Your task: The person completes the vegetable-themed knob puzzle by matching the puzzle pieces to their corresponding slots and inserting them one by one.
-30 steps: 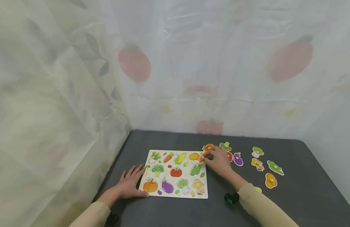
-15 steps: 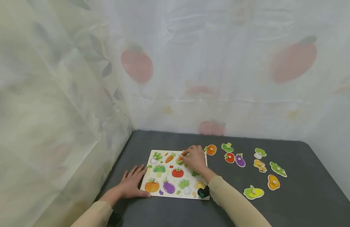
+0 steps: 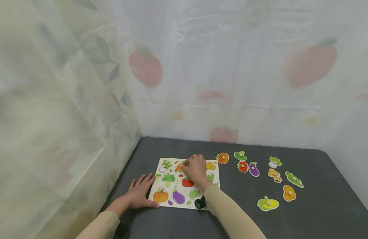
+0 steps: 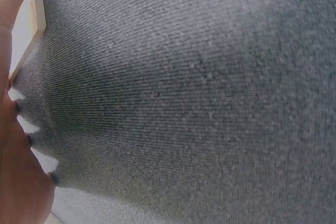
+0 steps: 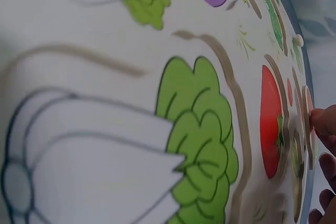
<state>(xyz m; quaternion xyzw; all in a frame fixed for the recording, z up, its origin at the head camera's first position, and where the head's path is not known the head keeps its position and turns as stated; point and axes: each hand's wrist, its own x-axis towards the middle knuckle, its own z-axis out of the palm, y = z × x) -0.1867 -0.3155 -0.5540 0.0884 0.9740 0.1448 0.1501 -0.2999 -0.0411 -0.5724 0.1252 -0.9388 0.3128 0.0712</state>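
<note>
A wooden vegetable puzzle board (image 3: 176,184) lies on the dark table. My right hand (image 3: 196,168) pinches an orange carrot piece (image 3: 179,167) at the printed carrot recess in the top row. In the right wrist view, the thumb and fingertips of that hand (image 5: 326,135) meet at the piece close over the board. My left hand (image 3: 140,193) rests along the board's left edge, fingers spread and thumb at the front left corner. Only part of the left hand (image 4: 23,182) shows in its wrist view, beside the board's edge (image 4: 38,17).
Several knobbed pieces lie right of the board: a pumpkin (image 3: 222,158), broccoli (image 3: 240,155), tomato (image 3: 242,166), eggplant (image 3: 254,169), cabbage (image 3: 275,162), mushroom (image 3: 275,175), pea pod (image 3: 294,179), potato-like piece (image 3: 289,193) and corn (image 3: 268,203). Curtains stand behind and left.
My right hand has moved left across the board with the carrot piece, from the top right corner to the carrot recess. The left hand has stayed at the board's left edge.
</note>
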